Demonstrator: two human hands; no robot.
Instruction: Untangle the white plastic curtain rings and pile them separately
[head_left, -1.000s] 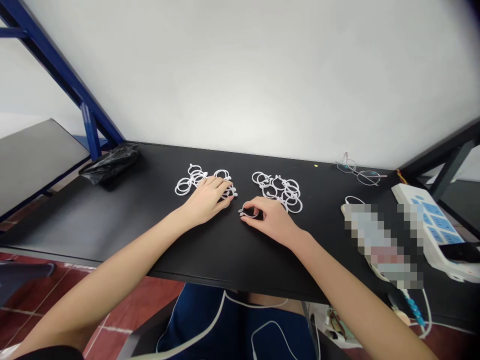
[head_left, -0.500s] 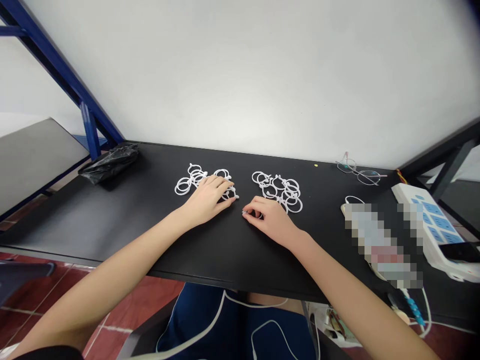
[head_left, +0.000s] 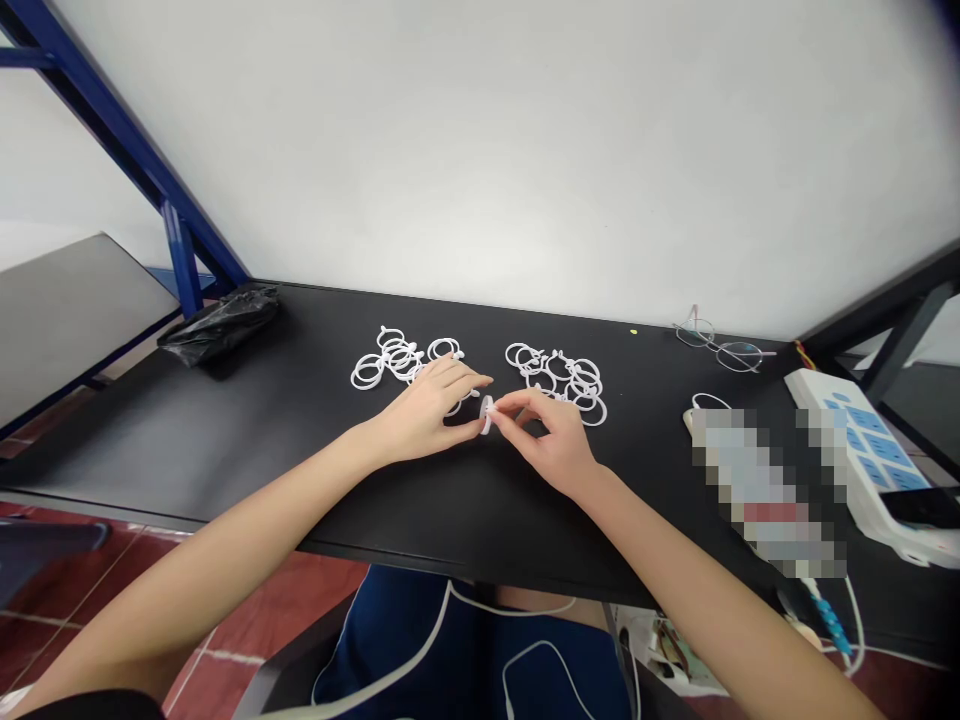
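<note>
Between the thumb and index finger of my right hand (head_left: pixel 551 440) is a white plastic curtain ring (head_left: pixel 487 415), held on edge just above the black tabletop. My left hand (head_left: pixel 427 408) stretches its fingers out, palm down; its thumb tip meets the left side of that ring, though I cannot tell whether it presses on it. A pile of similar white rings (head_left: pixel 367 372) lies behind and partly beneath the left hand. Behind my right hand is a second pile of rings (head_left: pixel 585 378), partly covered by the fingers.
On the black table (head_left: pixel 450 510), a black plastic bag (head_left: pixel 221 325) lies far left. Eyeglasses (head_left: pixel 716 340) rest at the back right, near a white power strip (head_left: pixel 862 440) and a blurred-out phone-like device (head_left: pixel 765 490) with a cable. A white wall (head_left: pixel 487 150) rises behind.
My right hand has lifted a ring and turned it on edge, a little to the left. My left hand has shifted right from its pile, bringing its thumb to the ring.
</note>
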